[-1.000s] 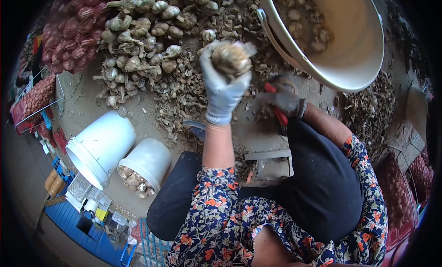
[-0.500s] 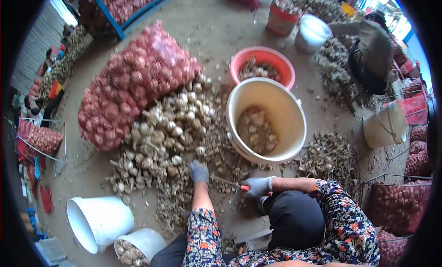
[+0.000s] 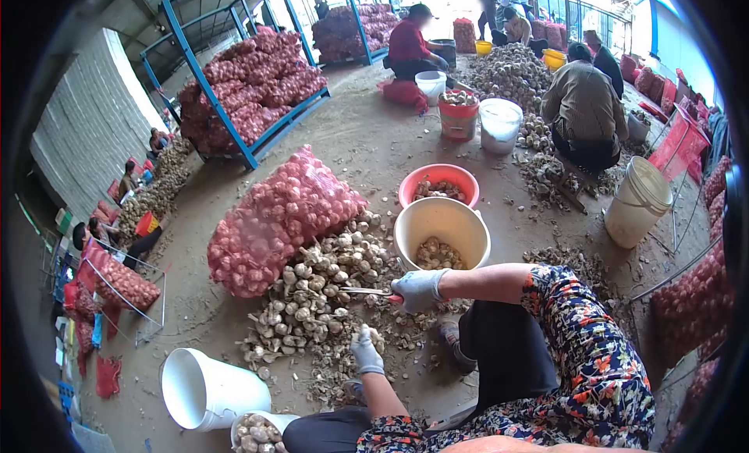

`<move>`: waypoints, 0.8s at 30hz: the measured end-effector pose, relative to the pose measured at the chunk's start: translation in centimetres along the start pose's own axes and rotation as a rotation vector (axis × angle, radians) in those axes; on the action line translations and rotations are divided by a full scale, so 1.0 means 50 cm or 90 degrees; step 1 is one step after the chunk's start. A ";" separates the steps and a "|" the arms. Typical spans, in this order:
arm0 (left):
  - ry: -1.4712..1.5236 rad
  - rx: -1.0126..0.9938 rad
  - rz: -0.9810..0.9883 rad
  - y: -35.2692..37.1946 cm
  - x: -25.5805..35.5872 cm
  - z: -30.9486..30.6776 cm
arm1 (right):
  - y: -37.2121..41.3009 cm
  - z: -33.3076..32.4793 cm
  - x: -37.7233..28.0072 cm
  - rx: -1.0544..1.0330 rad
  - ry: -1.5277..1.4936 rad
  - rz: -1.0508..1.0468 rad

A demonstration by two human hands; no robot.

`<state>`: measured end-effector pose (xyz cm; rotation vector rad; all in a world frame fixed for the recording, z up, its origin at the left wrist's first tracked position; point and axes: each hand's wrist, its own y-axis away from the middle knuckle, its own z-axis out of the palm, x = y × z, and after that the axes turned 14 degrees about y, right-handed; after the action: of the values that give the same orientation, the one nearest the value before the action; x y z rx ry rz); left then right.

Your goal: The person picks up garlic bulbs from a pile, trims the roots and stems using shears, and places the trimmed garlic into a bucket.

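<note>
My right hand (image 3: pixel 419 289), in a grey glove, is closed on the red handles of a pair of shears (image 3: pixel 367 291). Their long metal blades point left over the heap of garlic bulbs (image 3: pixel 306 301). Lower down, my gloved left hand (image 3: pixel 365 353) is closed around what looks like a garlic bulb (image 3: pixel 378 341), partly hidden by the fingers. Trimmed stalks and dry scraps lie below both hands. Just beyond my right hand stands a cream bucket (image 3: pixel 404 233) with garlic in its bottom.
Behind the heap leans a full red mesh sack (image 3: pixel 273 227). A red basin (image 3: pixel 409 189) touches the cream bucket's far side. At lower left, a white bucket (image 3: pixel 234 390) lies tipped beside a smaller bucket of garlic (image 3: pixel 292 423). Several people crouch farther back near blue racks (image 3: pixel 300 106).
The view has tilted up, showing more of the yard. My right hand has lifted the shears over the heap, while my left hand has come back from it, closer to my body.
</note>
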<state>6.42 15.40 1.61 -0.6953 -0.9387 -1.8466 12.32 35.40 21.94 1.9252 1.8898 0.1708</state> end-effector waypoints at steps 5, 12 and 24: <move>-0.044 -0.024 -0.020 0.063 -0.015 0.011 | 0.078 0.036 -0.002 0.072 0.006 0.015; -0.168 -0.158 0.166 0.107 0.046 0.094 | 0.124 0.240 0.014 0.111 -0.242 0.033; -0.458 -0.241 0.133 0.131 0.066 0.130 | 0.139 0.275 -0.006 0.063 -0.218 0.059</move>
<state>11.46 17.38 9.79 -1.6977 -0.9034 -1.6106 23.98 32.31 12.35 1.9612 1.6109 -0.2153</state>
